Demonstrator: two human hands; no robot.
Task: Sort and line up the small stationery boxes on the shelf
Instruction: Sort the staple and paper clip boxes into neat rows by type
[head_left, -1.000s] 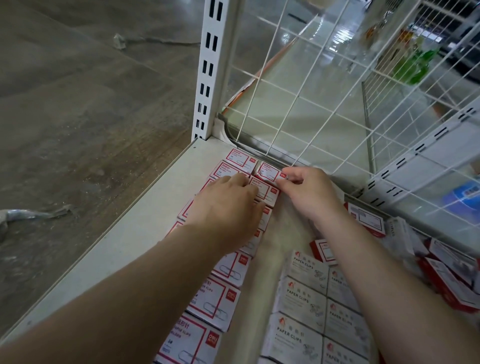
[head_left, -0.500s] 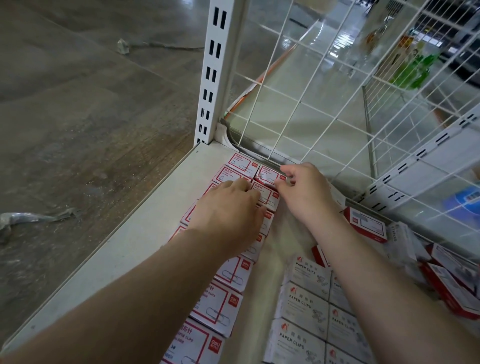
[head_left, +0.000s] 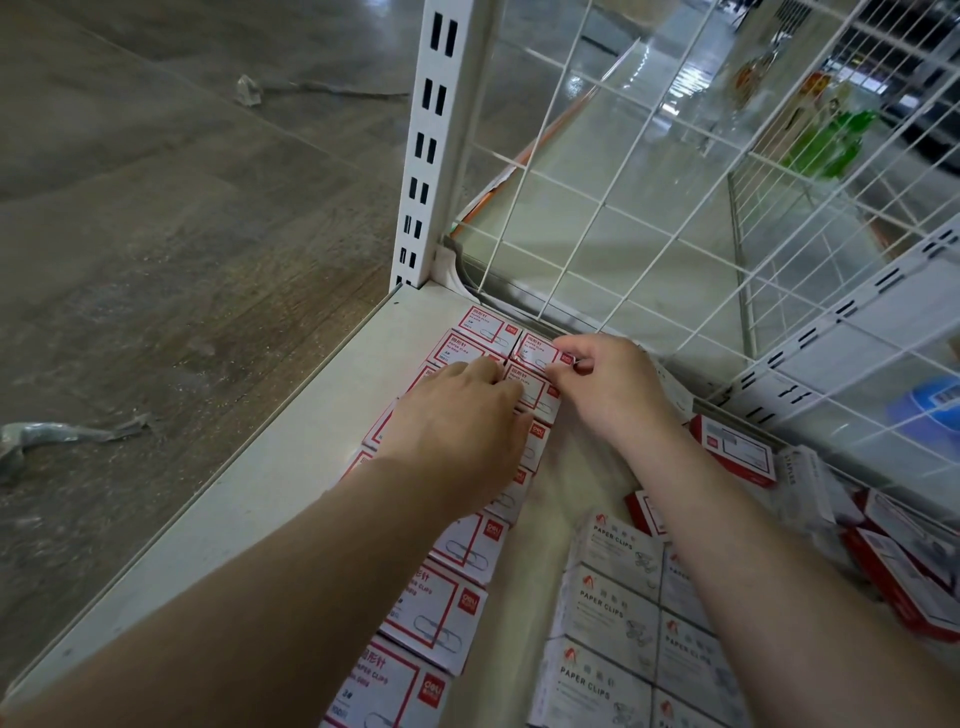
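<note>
My right hand (head_left: 608, 384) pinches the right end of a small red-and-white cardboard paper-clip box (head_left: 537, 349), thumb and forefinger curled on its edge. That box lies in the back row, just in front of the white wire mesh back panel (head_left: 649, 208), with its long axis running across me, left to right. My left hand (head_left: 457, 421) lies flat, fingers straight, pressing on the double column of matching red-and-white boxes (head_left: 467, 545) that runs from the mesh panel toward me; its fingertips reach the seam just left of the pinched box.

The box sits directly ahead of my right fingers, so the right hand is the nearer one, and I judge the coming nudge goes leftward along the box's long axis, closing it against its neighbour nearest the mesh panel's left corner (head_left: 480, 325).

Farther from the panel and to the right stand grey-white paper-clip boxes (head_left: 613, 597) in neat rows. Loose red boxes (head_left: 737, 457) lie jumbled along the foot of the panel, right of my wrist, not yet sorted on the cream metal shelf (head_left: 249, 493).
</note>
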